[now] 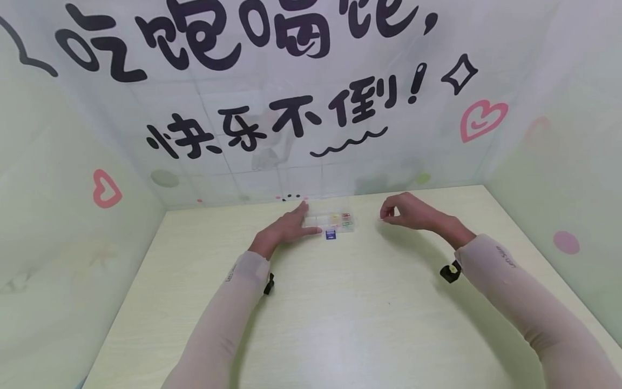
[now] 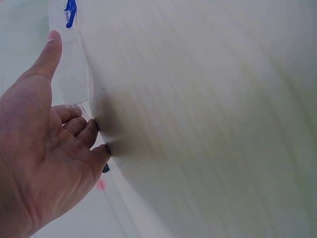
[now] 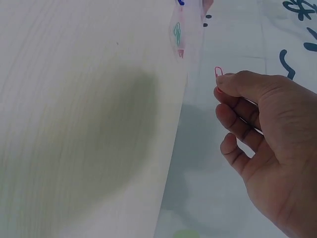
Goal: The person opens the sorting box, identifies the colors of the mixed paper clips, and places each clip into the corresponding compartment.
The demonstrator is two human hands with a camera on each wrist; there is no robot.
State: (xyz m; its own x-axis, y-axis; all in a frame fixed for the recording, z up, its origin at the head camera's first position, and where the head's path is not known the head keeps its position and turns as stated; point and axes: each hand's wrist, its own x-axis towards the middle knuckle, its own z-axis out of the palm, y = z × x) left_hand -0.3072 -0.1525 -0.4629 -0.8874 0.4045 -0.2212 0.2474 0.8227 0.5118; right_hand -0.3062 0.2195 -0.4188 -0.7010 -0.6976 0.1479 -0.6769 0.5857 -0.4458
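Note:
A clear plastic compartment box stands at the back of the table, with red paper clips, green paper clips and something yellow in its right-hand sections. My left hand is at the box's left end, thumb straight along the front and fingers reaching toward the back. To the right of the box, raised above the table, my right hand pinches a red paper clip between thumb and forefinger, its loop poking out. A small blue-and-white tag sits at the box's front edge.
The pale wooden table meets a white sheet with large black lettering behind it. Similar pale sheets hang on both sides. Black straps, one of them the right strap, show under both wrists.

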